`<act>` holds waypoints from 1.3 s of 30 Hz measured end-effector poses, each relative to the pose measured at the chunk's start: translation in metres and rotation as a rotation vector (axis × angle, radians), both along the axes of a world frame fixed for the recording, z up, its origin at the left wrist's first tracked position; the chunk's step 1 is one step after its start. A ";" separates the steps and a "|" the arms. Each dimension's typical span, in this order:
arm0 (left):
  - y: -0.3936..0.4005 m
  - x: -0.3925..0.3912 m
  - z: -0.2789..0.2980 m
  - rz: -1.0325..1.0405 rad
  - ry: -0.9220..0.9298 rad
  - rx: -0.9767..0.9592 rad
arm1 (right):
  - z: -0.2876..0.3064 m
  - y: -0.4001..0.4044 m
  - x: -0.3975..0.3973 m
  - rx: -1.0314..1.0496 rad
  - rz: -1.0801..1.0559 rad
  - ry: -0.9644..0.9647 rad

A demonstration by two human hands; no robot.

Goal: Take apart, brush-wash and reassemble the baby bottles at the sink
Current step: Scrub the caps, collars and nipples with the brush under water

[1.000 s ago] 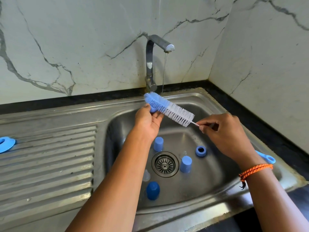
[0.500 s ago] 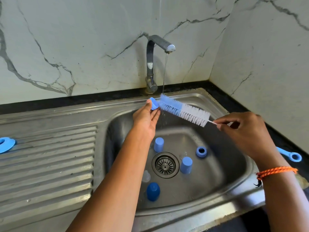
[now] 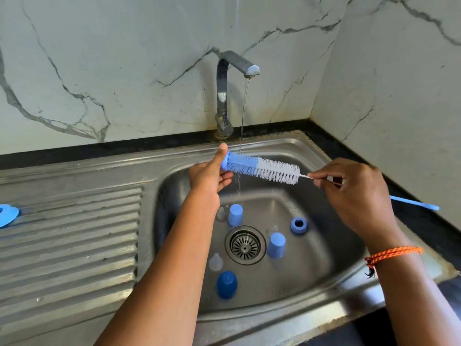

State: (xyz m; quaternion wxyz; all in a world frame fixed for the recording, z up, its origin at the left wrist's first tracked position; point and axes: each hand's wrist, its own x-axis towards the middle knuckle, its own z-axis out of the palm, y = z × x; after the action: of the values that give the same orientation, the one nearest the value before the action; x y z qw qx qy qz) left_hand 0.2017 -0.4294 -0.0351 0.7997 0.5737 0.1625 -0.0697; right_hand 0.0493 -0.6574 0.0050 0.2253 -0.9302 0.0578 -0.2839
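A long bottle brush (image 3: 262, 168) with blue and white bristles lies across the sink under a thin stream from the tap (image 3: 225, 96). My left hand (image 3: 212, 174) holds its blue sponge tip between thumb and fingers. My right hand (image 3: 349, 188) pinches the wire stem just past the bristles; the blue handle sticks out to the right behind it. In the basin (image 3: 324, 265) stand two light blue caps (image 3: 235, 214) (image 3: 276, 245), a dark blue cap (image 3: 226, 284), a blue screw ring (image 3: 298, 225) and a clear teat (image 3: 215, 261).
A ribbed steel draining board (image 3: 69, 233) lies to the left, with a blue object (image 3: 7, 215) at its far left edge. The drain (image 3: 245, 245) sits in the basin's middle. Marble walls close the back and right, with a black counter strip below them.
The brush has moved right and back, so its blue bristles now sit under the water stream. Both hands shifted right with it, keeping their hold on the tip and stem.
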 end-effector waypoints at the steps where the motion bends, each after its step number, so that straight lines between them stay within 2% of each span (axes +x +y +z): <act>1: 0.000 -0.001 0.000 -0.010 0.010 0.008 | 0.000 -0.002 0.000 0.006 0.001 -0.001; 8: 0.002 -0.002 -0.004 -0.068 0.032 -0.022 | -0.001 -0.006 0.001 0.088 0.007 0.033; 13: 0.001 0.000 -0.006 -0.069 0.004 -0.078 | -0.004 -0.003 0.004 0.109 0.010 0.137; 20: -0.001 0.004 -0.006 -0.054 -0.023 -0.046 | -0.005 0.003 0.003 -0.029 0.031 0.300; 23: 0.000 0.006 -0.008 -0.069 0.000 -0.039 | -0.006 0.003 0.004 -0.027 0.047 0.343; 26: -0.002 0.007 -0.009 -0.093 0.036 -0.111 | -0.007 -0.001 0.004 0.014 0.080 0.381; 32: -0.013 0.002 -0.010 -0.079 0.096 -0.230 | -0.004 -0.016 0.000 0.046 0.012 0.302; 39: -0.024 -0.008 -0.001 -0.156 0.018 -0.249 | -0.002 -0.021 -0.003 0.036 -0.106 0.144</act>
State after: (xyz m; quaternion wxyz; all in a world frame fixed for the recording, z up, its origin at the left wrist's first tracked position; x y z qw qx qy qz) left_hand 0.1935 -0.4538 -0.0361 0.8554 0.4803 0.1147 -0.1564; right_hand 0.0462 -0.6786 0.0031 0.2221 -0.9396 0.1282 -0.2266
